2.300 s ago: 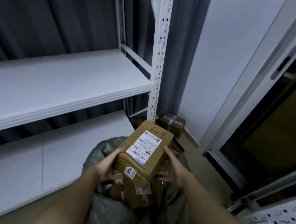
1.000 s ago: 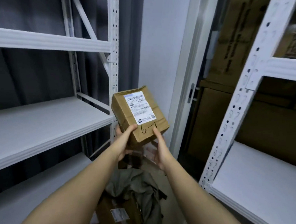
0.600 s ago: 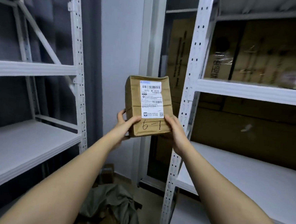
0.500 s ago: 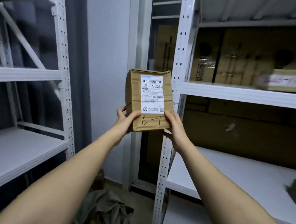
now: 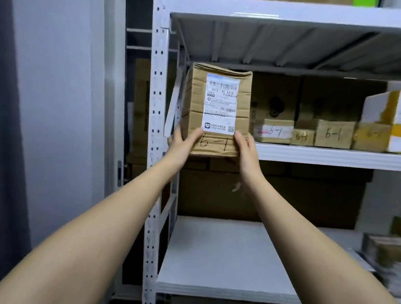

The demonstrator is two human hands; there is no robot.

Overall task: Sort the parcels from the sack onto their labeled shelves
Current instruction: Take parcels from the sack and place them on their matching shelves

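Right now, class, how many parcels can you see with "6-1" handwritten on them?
5: the held parcel; then along the shelf, a small one, a smaller, a taller, a white box. Another's marking is unclear.

Brown cardboard parcel (image 5: pixel 215 110) with white barcode label (image 5: pixel 220 104) and black handwritten "6-1"; white shelf rack (image 5: pixel 313 155); white box (image 5: pixel 394 120) at right banded with yellow tape.

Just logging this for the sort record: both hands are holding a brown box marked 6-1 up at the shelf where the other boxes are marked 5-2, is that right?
Not quite. In the head view the other boxes on that shelf read 6-1, not 5-2. Both the left hand and right hand do hold the brown box marked 6-1.
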